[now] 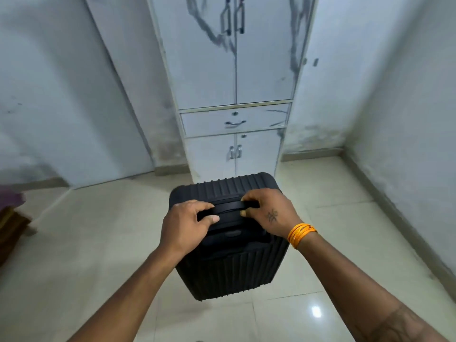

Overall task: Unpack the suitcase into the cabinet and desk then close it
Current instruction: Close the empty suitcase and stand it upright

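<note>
Left hand [190, 222]: curled round the left end of the top handle [228, 208].
Suitcase [229, 267]: one, black, upright on the floor, directly below both hands; long axis vertical; zipped.
Right hand [269, 213]: gripping the handle's right end; equally near.
Cabinet [234, 82]: one, just behind, all doors closed.

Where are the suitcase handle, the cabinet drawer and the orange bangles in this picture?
suitcase handle [228, 207], head view: the bare black stretch between the two hands.
cabinet drawer [234, 119], head view: its white front, above the small metal pull.
orange bangles [301, 234], head view: the stack's middle, on the right wrist.
</note>
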